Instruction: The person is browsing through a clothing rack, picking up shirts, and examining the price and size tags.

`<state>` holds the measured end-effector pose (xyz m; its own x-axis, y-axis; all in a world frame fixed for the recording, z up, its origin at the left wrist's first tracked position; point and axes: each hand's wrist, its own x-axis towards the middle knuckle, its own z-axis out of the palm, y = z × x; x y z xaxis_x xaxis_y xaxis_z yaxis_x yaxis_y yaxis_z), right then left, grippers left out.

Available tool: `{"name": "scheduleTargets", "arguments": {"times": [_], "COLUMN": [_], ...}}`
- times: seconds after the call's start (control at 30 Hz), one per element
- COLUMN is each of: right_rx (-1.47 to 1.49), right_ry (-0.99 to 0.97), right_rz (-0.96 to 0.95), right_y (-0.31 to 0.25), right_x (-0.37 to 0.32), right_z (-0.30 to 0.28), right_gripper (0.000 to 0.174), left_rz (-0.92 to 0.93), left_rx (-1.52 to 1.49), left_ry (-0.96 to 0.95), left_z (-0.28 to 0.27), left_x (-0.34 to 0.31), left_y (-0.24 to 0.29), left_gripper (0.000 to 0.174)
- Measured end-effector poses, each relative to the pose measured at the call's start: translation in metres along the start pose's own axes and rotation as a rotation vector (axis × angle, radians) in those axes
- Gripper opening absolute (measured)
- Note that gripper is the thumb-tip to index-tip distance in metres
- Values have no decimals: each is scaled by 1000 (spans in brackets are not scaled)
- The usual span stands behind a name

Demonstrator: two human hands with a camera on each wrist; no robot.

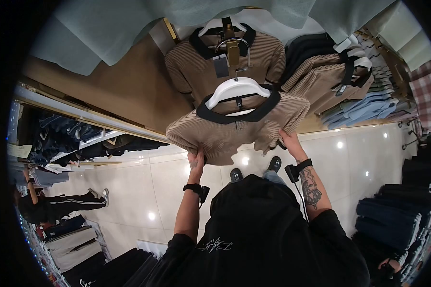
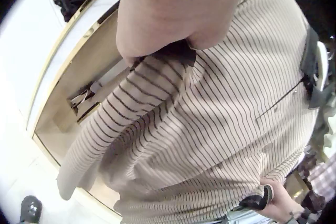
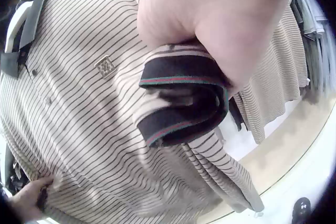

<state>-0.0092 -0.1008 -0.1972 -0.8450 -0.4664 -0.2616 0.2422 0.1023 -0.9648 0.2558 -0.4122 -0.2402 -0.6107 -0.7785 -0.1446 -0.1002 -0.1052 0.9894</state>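
Note:
A brown striped polo shirt [image 1: 218, 138] with a black collar hangs on a white hanger [image 1: 236, 89], whose metal hook stands up in front of a matching shirt [image 1: 182, 62] behind. My left hand [image 1: 196, 160] grips the left sleeve end, and its dark cuff [image 2: 178, 52] shows under the palm in the left wrist view. On the other side, my right hand [image 1: 289, 140] pinches the right sleeve end. There the black cuff [image 3: 181, 70], with a thin red and green stripe, gapes below the hand. A small square emblem [image 3: 105, 67] sits on the chest.
More striped shirts [image 1: 316, 79] and light blue shirts [image 1: 361, 112] hang at the right. A wooden display ledge [image 1: 105, 91] runs along the left. Dark trousers [image 1: 388, 217] hang at the far right. Another person [image 1: 57, 205] stands at the left. Pale tiles [image 1: 163, 191] cover the floor.

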Motion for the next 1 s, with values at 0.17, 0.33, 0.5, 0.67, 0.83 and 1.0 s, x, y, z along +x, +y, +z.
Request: {"name": "scheduleTargets", "arguments": {"times": [0.17, 0.33, 0.5, 0.67, 0.83, 1.0], "right_rx": [-263, -303, -122, 133, 89, -530], "right_ry": [102, 72, 134, 35, 1, -201], "right_rz": [-108, -174, -45, -130, -411, -635], "right_y": [4, -4, -12, -70, -142, -193], "right_x": [6, 7, 4, -4, -3, -4], "right_z": [3, 7, 8, 1, -4, -1], "right_gripper": [25, 30, 24, 42, 73, 54], "left_rz": [-90, -261, -360, -364, -207, -52], "left_rx": [290, 132, 34, -173, -30, 122], "left_ry": [67, 91, 94, 19, -33, -92], "left_z": [13, 16, 10, 8, -8, -28], "left_x": [3, 4, -6, -17, -12, -3], "left_y": [34, 28, 45, 76, 82, 87], "left_gripper": [65, 71, 71, 65, 61, 51]}}
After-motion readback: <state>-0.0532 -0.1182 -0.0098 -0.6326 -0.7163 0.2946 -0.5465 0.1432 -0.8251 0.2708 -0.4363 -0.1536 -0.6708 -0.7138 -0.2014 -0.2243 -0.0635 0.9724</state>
